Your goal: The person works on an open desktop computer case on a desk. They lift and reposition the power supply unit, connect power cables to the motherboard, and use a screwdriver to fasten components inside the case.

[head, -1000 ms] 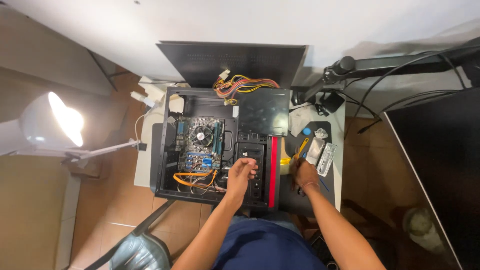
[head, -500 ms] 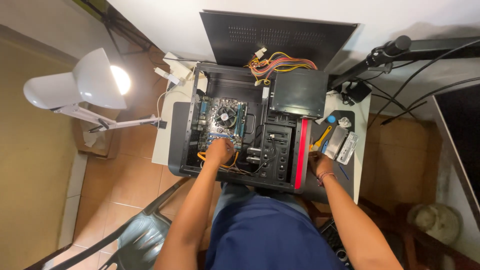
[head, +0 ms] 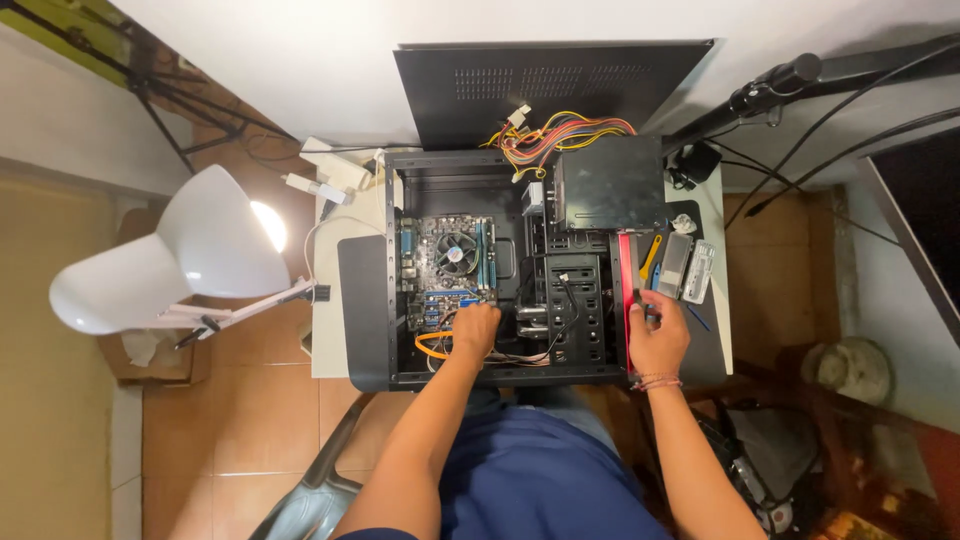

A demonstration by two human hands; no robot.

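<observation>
L hand [head: 477, 330] had moved from drive-bay area down into open PC case [head: 500, 270], lower centre, fingers curled at orange cable [head: 432, 345] by motherboard [head: 447, 270], grip unclear | R hand [head: 657, 335] stayed at red front edge [head: 625, 300], closed on small dark tool | work shifted to board cabling.

Single view only: head-worn camera, looking almost straight down from well above desk [head: 340, 350]. Top of frame faces wall behind desk; bottom edge takes in wearer's lap and both forearms. Open computer case [head: 500, 270] sits centre frame, whole desk visible edge to edge, floor showing on both sides. Lamp [head: 180, 260] off desk's left edge. Moderate distance, fine detail small. No second view to overlap.
</observation>
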